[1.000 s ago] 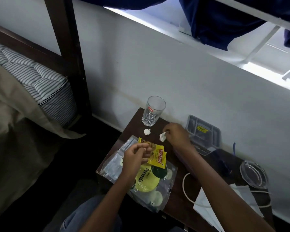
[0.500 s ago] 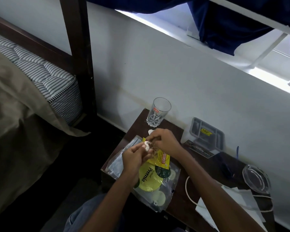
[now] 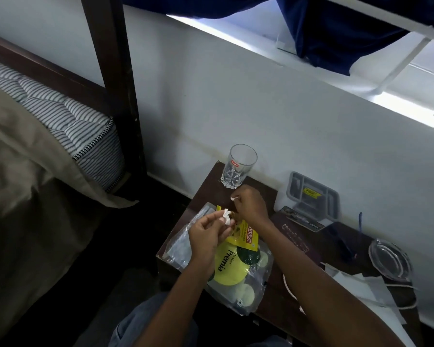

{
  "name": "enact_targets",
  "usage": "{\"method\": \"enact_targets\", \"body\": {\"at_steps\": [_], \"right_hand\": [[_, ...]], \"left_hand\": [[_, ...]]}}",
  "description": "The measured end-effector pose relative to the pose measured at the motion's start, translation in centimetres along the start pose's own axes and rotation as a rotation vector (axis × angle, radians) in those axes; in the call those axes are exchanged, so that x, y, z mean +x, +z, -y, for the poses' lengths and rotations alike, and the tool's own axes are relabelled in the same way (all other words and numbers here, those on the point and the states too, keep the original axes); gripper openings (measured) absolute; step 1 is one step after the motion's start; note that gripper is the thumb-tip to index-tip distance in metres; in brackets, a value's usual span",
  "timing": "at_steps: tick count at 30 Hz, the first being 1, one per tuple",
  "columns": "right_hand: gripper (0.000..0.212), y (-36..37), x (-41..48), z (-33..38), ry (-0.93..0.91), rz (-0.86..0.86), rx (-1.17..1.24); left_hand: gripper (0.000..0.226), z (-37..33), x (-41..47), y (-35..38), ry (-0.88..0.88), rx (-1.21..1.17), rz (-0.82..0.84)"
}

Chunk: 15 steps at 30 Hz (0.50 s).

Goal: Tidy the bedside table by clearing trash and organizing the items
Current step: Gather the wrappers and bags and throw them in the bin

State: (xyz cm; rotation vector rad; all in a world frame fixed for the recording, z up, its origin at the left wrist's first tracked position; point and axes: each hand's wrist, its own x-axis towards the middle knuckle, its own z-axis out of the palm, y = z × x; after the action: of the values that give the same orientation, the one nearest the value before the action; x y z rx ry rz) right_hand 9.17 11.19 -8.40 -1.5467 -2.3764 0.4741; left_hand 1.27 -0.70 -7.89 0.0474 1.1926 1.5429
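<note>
A dark wooden bedside table (image 3: 206,189) stands against the white wall. My left hand (image 3: 207,232) pinches a small white crumpled paper wad (image 3: 226,217) together with the top of a yellow snack wrapper (image 3: 244,237). Under them lies a clear plastic bag with a green-yellow label (image 3: 236,269). My right hand (image 3: 249,205) is just below the empty drinking glass (image 3: 238,166), fingers curled on a second white paper wad (image 3: 234,198).
A grey compartment tray (image 3: 313,194) leans on the wall. A dark booklet (image 3: 296,234), a blue pen (image 3: 360,221), a clear glass ashtray (image 3: 388,259), white papers (image 3: 361,289) and a white cable (image 3: 288,289) lie to the right. The bed post (image 3: 113,83) and mattress (image 3: 68,123) are at left.
My right hand passed one paper wad to my left hand, then moved back up toward the glass and closed on the second wad. My left hand still holds the wrapper.
</note>
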Motion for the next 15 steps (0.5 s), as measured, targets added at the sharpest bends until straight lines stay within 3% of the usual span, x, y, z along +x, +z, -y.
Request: {"method": "enact_targets", "body": {"at_steps": [4, 9, 12, 15], "right_hand": [[0.009, -3.7, -3.3, 1.7, 0.052, -0.059, 0.346], [0.011, -6.5, -10.1, 1.5, -0.106, -0.039, 0.209], [0.017, -8.0, -13.4, 0.3, -0.063, -0.069, 0.214], [0.025, -10.5, -18.0, -0.7, -0.046, -0.063, 0.276]], "left_hand": [[0.021, 0.3, -0.4, 0.3, -0.099, -0.044, 0.076], [0.024, 0.5, -3.9, 1.3, -0.225, -0.133, 0.24], [0.025, 0.9, -7.2, 2.4, -0.365, -0.136, 0.326], [0.042, 0.9, -10.6, 3.0, -0.511, -0.051, 0.431]]}}
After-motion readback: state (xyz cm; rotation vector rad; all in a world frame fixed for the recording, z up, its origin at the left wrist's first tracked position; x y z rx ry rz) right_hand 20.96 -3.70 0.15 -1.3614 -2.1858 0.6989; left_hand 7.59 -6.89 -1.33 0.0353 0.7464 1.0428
